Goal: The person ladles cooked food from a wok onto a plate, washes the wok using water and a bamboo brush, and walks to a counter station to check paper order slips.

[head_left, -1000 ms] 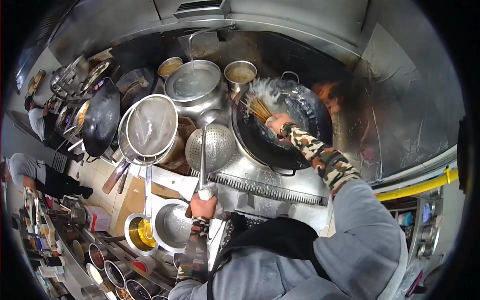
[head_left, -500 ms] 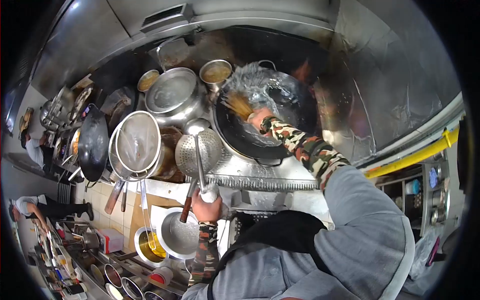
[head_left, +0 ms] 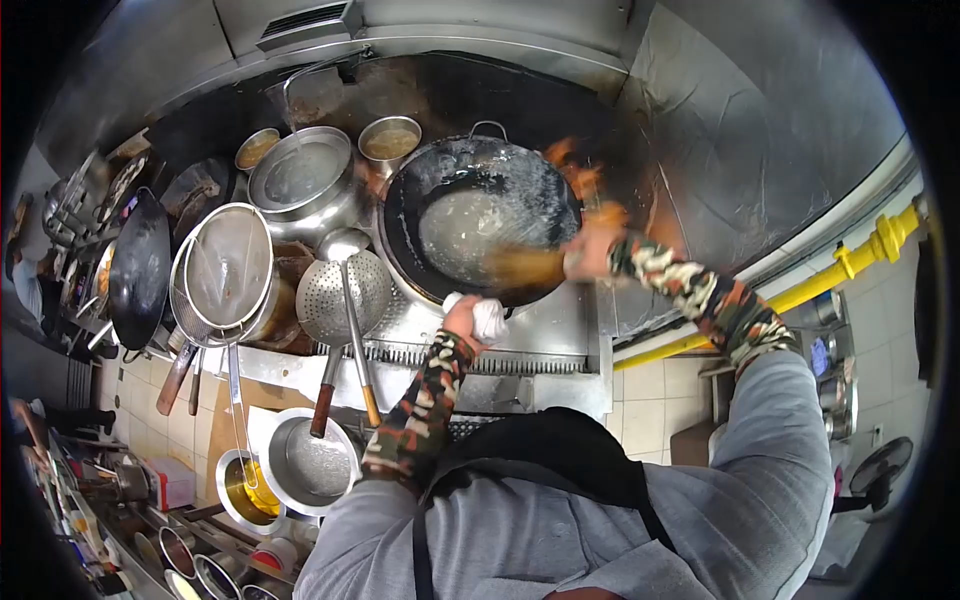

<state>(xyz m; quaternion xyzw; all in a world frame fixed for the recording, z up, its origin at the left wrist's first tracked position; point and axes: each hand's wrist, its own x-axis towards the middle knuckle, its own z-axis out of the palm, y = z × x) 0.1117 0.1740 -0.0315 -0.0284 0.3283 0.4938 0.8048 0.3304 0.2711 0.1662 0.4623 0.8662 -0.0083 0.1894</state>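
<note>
A large black wok (head_left: 470, 225) with cloudy water in it sits on the burner, flames rising at its back right. My right hand (head_left: 592, 252) is closed round a bamboo brush (head_left: 525, 266), blurred by motion, over the wok's right side. At the wok's near edge, my left hand (head_left: 465, 322) grips a white cloth (head_left: 487, 319); the wok's near handle is mostly hidden there. A ladle (head_left: 356, 320) and a perforated skimmer (head_left: 335, 305) lie to the left of my left hand, untouched.
Left of the wok stand a steel pot of water (head_left: 300, 170), two small pots (head_left: 389, 140) and a mesh strainer (head_left: 228, 268). Nearer are a steel bowl (head_left: 312, 462) and a pot of yellow liquid (head_left: 250, 490). A yellow pipe (head_left: 830, 275) runs at right. Part of a person shows far left.
My left hand has left the ladle handle and moved to the wok's near edge with the cloth. My right hand and the brush have moved from the wok's left part to its right side.
</note>
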